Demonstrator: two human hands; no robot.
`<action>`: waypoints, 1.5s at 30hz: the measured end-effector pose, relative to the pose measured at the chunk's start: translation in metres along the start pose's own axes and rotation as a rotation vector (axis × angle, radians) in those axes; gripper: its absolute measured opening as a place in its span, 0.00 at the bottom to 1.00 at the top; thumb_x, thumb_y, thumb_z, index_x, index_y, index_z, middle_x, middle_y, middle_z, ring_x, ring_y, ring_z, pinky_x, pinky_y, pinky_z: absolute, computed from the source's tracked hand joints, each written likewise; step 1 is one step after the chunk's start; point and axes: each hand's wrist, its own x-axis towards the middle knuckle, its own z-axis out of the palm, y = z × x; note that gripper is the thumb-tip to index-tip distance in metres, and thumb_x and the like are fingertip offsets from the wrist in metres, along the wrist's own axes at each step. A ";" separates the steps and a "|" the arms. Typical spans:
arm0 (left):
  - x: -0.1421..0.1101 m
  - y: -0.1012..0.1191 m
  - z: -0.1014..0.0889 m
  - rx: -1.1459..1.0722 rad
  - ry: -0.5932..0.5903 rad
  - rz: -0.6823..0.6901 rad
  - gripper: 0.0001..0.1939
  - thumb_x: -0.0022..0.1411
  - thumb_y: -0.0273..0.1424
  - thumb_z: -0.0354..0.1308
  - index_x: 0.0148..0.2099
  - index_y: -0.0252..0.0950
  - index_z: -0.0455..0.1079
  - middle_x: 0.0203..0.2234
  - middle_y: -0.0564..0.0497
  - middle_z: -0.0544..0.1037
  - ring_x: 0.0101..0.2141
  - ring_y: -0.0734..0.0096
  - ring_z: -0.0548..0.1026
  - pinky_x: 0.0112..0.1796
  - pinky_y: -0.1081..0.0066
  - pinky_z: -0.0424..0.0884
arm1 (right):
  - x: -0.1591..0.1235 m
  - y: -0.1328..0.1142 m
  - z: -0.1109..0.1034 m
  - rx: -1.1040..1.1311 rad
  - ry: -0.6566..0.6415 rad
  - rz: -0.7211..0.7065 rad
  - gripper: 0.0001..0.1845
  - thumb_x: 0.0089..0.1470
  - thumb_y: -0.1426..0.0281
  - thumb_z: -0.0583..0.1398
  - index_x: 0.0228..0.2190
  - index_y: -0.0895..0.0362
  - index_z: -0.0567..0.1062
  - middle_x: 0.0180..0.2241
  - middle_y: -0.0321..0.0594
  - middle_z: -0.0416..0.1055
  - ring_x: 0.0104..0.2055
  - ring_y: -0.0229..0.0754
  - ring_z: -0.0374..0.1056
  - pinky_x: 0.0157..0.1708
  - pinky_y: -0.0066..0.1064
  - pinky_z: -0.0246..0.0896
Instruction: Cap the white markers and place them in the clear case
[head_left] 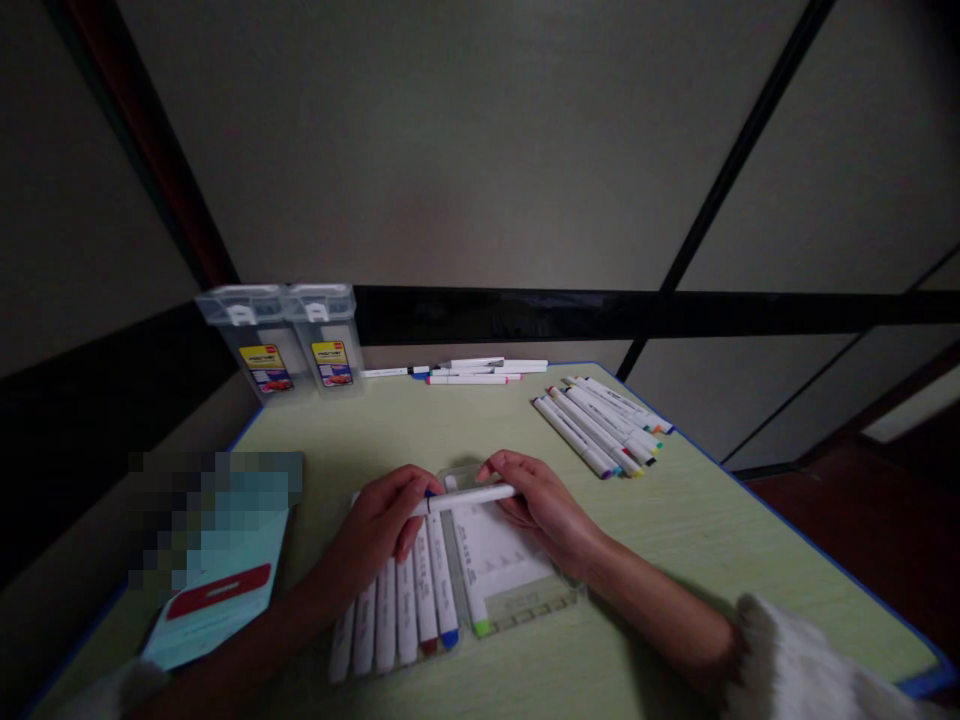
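Between both hands a white marker (474, 497) is held level, one end in each. My left hand (390, 505) pinches its left end, where a dark blue tip shows. My right hand (541, 508) grips the other end with thumb and fingers. Beneath them lies an open clear plastic case (525, 603). Its left half holds a row of white markers (407, 605), with red and blue ends on two of them. In the right half, one marker with a green end (471, 580) rests near the hinge over a white printed sheet (504, 550).
Two clear lidded boxes (300, 345) with yellow labels stand at the back left. Loose markers (480, 372) lie along the back edge, and more markers (600, 425) are grouped at the right. A light blue-green packet (225, 590) with a red band is at the left.
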 end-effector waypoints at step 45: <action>-0.002 0.001 0.000 -0.002 0.009 0.006 0.13 0.55 0.39 0.47 0.30 0.34 0.64 0.07 0.64 0.54 0.10 0.82 0.51 0.15 0.80 0.49 | -0.002 0.001 0.000 -0.070 -0.031 -0.048 0.10 0.45 0.65 0.56 0.22 0.59 0.66 0.08 0.24 0.49 0.13 0.28 0.40 0.17 0.27 0.30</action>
